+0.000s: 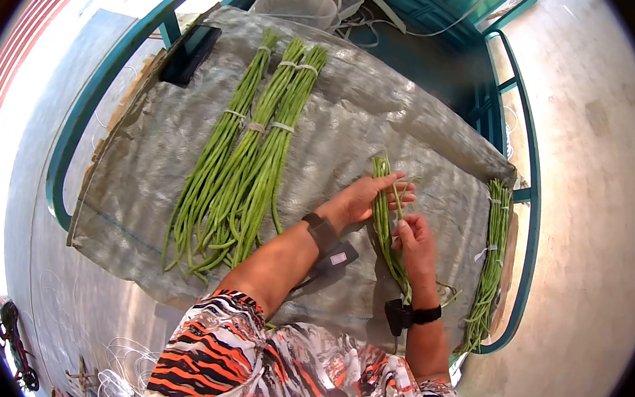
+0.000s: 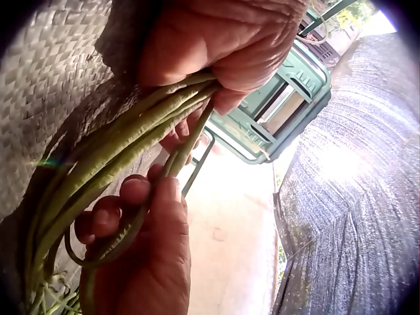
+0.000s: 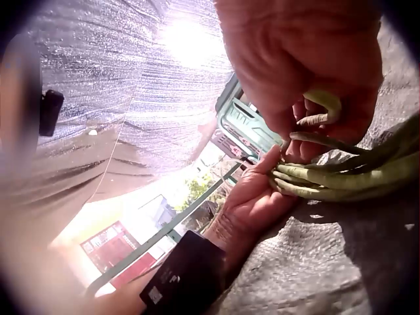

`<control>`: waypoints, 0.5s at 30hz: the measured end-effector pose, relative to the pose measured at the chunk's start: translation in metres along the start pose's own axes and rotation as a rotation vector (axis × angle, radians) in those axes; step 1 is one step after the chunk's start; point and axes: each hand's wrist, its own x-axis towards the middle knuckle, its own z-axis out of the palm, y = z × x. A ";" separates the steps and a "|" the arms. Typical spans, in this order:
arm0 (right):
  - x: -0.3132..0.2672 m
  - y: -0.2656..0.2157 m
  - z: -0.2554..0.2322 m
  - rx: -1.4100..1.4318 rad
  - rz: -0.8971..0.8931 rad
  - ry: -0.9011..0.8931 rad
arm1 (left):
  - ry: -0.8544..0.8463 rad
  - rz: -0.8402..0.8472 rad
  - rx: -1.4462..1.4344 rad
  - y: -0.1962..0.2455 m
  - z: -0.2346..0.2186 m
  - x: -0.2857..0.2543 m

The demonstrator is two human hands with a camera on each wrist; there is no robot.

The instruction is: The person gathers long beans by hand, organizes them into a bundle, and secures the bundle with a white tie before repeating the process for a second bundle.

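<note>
In the head view my left hand point(image 1: 362, 198) grips a small bunch of green long beans point(image 1: 384, 230) near its upper end. The lower part of the bunch hangs down toward my body. Just below, my right hand point(image 1: 416, 240) pinches a single bean between thumb and fingers. That bean bends in a loop past the right fingers in the left wrist view, where the gathered beans point(image 2: 118, 144) run out from under the left palm. From the right wrist side, the right hand point(image 3: 308, 65) shows curled over bean ends, close to the left fingers.
Three long bean bundles point(image 1: 253, 144) with pale ties lie on the grey woven sheet point(image 1: 329, 153). Another tied bundle point(image 1: 491, 267) rests along the right edge. A dark phone point(image 1: 190, 53) lies at the upper left. Green metal rails point(image 1: 526, 145) border the sheet; clear plastic containers point(image 1: 295, 5) stand behind.
</note>
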 end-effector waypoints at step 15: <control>-0.020 0.011 0.003 -0.069 0.009 0.139 | 0.063 -0.008 -0.070 -0.003 -0.011 0.006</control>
